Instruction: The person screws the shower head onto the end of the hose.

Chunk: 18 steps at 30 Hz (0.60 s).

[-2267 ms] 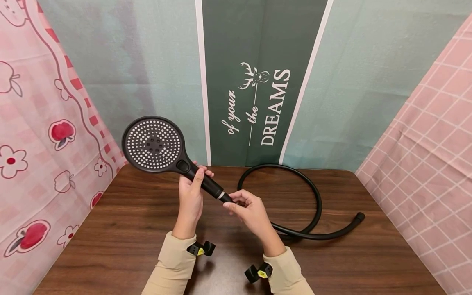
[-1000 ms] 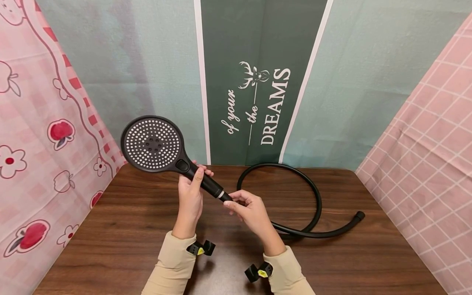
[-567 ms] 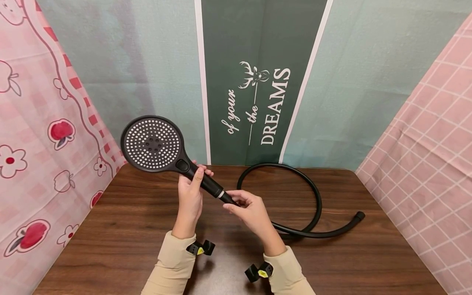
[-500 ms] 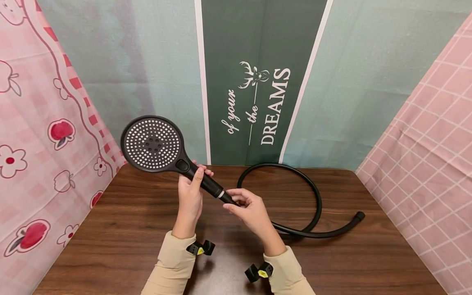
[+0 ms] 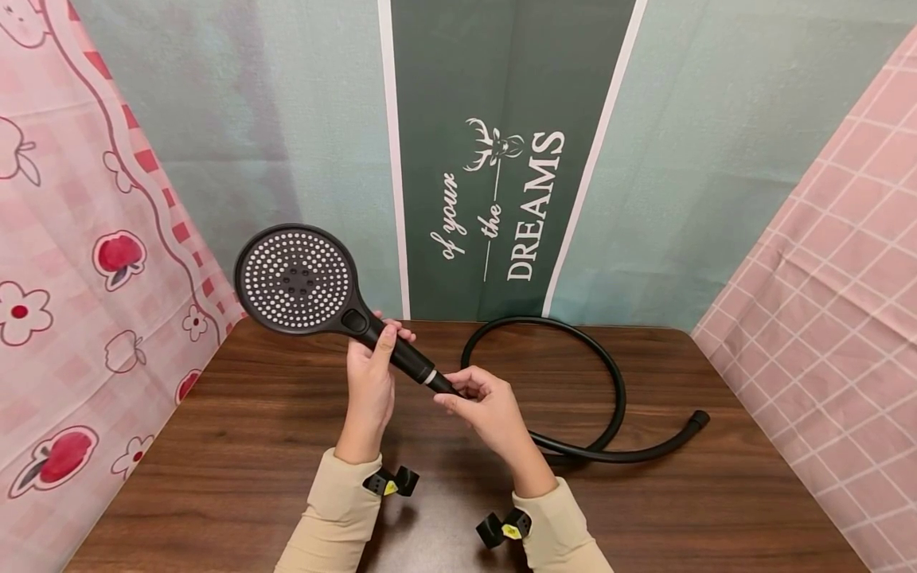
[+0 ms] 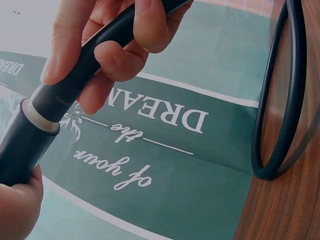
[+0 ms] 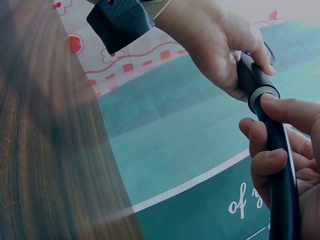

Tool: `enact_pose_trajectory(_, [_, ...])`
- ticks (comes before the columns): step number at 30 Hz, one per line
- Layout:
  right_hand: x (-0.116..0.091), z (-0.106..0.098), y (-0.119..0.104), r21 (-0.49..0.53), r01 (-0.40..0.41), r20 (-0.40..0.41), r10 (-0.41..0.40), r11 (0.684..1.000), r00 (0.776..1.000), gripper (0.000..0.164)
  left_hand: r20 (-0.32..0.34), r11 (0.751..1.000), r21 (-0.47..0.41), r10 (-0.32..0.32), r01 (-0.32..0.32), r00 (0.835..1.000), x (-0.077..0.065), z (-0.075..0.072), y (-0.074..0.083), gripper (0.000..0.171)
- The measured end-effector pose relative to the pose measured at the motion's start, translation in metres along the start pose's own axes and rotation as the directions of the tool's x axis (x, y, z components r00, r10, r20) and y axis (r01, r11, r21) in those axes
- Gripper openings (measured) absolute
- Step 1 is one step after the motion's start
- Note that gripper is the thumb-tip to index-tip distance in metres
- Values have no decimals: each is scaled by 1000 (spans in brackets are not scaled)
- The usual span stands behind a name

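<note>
Currently, shower head (image 5: 297, 278) meeting hose (image 5: 620, 396).
Left hand (image 5: 368, 372) gripping handle (image 5: 408, 361); right hand (image 5: 489, 406) pinching hose at handle's end.

At the head view's one o'clock, white lettering (image 5: 491, 224) is reading "of your the DREAMS" on dark-green fabric (image 5: 544, 87).

Before me the dark wood-grained desk (image 5: 215, 477) runs back to a pale teal cloth (image 5: 322, 135) whose white-edged dark green panel (image 5: 458, 87) bears a deer's head (image 5: 510, 147) and sideways lettering (image 5: 535, 208), with pink apple-and-flower fabric (image 5: 60, 215) on my left and pink gridded fabric (image 5: 845, 278) on my right.
</note>
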State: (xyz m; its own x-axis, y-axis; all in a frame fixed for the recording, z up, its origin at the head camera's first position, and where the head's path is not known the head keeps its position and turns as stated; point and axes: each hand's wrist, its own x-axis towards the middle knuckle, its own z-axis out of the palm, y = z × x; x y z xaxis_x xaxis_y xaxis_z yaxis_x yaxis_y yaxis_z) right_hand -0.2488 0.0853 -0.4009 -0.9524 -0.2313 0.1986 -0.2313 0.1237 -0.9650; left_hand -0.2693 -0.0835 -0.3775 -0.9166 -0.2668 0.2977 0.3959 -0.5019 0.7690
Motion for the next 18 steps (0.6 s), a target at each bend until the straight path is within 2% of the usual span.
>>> enact_pose_trajectory(18, [1,-2,1,-17,-21,5,21,1000,1000,22,4,1000,-13,-2,2,1000,0,0,0,24])
